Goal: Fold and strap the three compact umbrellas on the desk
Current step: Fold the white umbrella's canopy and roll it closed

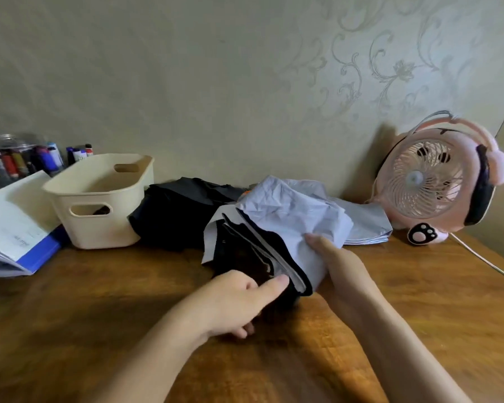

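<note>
A compact umbrella with pale blue cloth and a black lining [291,225] lies loosely bunched at the middle of the wooden desk [99,301]. My left hand [230,303] grips its near end, thumb lying along the folded black edge. My right hand [338,266] holds the pale blue cloth from the right, fingers wrapped round the bundle. Behind it a black umbrella [181,210] lies unfolded against the wall. Another pale blue-grey umbrella [367,222] lies flat to the right, partly hidden by the one I hold.
A cream plastic basket [99,199] stands at the back left, beside open papers on a blue folder [15,228] and a jar of markers [21,161]. A pink desk fan [437,181] stands at the back right, its cord [483,257] trailing across the desk.
</note>
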